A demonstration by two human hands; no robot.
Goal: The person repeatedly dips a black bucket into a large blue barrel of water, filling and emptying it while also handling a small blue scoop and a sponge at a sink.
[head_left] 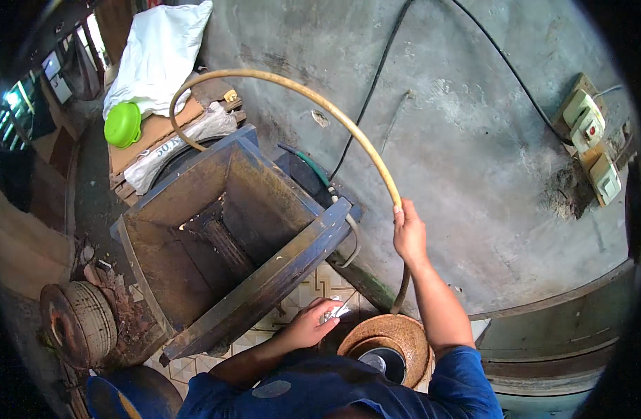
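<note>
My right hand (410,236) is closed around a yellowish hose (320,103), which arches up and over to the left behind the hopper and hangs down below my grip. Lower and nearer to me, my left hand (310,325) has its fingers curled at a small white crumpled thing (334,312); what it is cannot be made out. Left of both hands stands a large, rusty, blue-grey metal hopper (264,199) with a dark grooved part at its bottom. Close by my right forearm is a woven basket (412,335) with a dark round container (393,359) inside.
A ribbed, rusty metal drum (90,325) stands at the left. Behind the hopper lie a white sack (163,52) and a green plastic container (123,126). Dark cables run along the grey wall (474,174) to sockets (585,122). A green hose piece (308,162) rests at the hopper's far corner.
</note>
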